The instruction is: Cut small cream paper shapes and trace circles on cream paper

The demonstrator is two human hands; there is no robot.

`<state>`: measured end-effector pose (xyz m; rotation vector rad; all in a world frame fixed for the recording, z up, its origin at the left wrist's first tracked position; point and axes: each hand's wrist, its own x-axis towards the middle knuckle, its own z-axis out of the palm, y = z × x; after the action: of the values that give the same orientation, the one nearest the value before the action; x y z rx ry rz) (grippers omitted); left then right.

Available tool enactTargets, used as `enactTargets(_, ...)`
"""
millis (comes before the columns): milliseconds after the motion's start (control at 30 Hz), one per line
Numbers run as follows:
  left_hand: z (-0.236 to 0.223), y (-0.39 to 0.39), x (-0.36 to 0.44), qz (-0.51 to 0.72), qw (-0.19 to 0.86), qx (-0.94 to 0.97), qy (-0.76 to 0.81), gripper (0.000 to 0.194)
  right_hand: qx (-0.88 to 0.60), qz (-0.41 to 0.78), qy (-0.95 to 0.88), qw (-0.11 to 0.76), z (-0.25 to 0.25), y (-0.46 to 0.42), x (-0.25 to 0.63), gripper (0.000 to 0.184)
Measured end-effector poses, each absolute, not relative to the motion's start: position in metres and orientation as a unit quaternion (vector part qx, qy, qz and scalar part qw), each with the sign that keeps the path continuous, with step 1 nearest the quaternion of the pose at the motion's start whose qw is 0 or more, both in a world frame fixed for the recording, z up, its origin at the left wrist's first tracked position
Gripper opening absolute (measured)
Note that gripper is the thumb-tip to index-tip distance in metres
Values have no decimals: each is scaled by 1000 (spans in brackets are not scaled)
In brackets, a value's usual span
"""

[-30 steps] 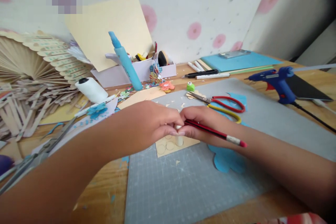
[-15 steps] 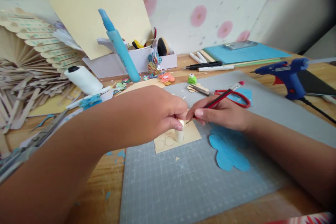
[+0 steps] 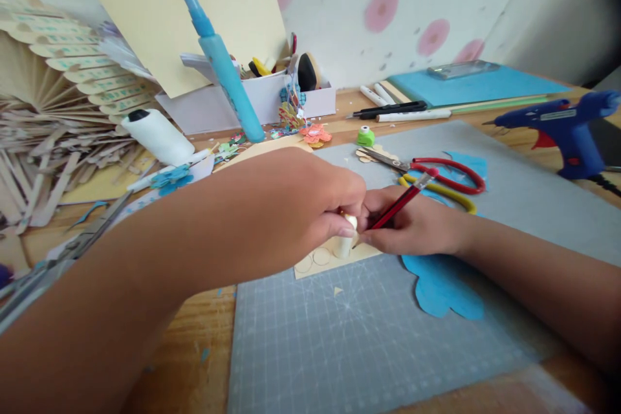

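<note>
My left hand (image 3: 334, 197) pinches a small white cylinder (image 3: 344, 244), which stands upright on a piece of cream paper (image 3: 317, 266). Pencilled circles show on the paper, left of the cylinder. My right hand (image 3: 412, 220) is closed around a red and black pencil (image 3: 400, 206) with an eraser end. Its tip is down by the cylinder's right side, and the two hands nearly touch. Beneath the paper lies a grey cutting mat (image 3: 310, 343). A blue scalloped paper cutout (image 3: 444, 291) lies partly under my right wrist.
Red-handled scissors (image 3: 449, 174), a yellow-handled tool (image 3: 451, 195) and a green punch (image 3: 365, 136) lie beyond my right hand. A blue glue gun (image 3: 557, 126) stands at right. Behind are a white box (image 3: 208, 103) and a blue bottle (image 3: 230, 81); wooden sticks (image 3: 53, 187) pile up left.
My right hand has come in closer to the cylinder, bringing the pencil tip to its right side. The yellow-handled tool now shows. The view has shifted slightly.
</note>
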<state>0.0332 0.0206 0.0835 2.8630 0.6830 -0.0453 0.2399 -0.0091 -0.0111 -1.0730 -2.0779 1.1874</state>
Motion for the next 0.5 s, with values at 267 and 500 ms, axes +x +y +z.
enactTargets(267, 87, 18, 37, -20, 114, 963, 244, 17, -373, 476, -751, 265, -13, -12, 236, 7)
enactTargets(500, 85, 17, 38, -14, 95, 965, 246, 21, -390, 445, -765, 255, -11, -11, 239, 8)
